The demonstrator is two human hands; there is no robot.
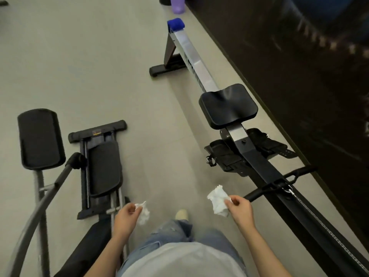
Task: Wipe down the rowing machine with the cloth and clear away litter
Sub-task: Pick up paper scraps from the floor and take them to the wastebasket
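I observe my left hand (124,216) pinching a small white wad (143,213) at lower centre. My right hand (239,208) pinches a larger white wad (218,200), just beside the rowing machine (228,105), which runs diagonally from upper centre to lower right.

Pale grey floor (89,56), bare across the upper left. Second exercise machine (95,176), lower left: one black rectangular pad (41,137) raised on grey tubing (40,196); a second black pad (104,167) just to its right, lying along the frame; black crossbar foot (97,129) on the floor beyond it. Purple cylindrical object (177,5), top edge, beside a dark item (164,1), cut off. Dark wall panel (299,76), right side.
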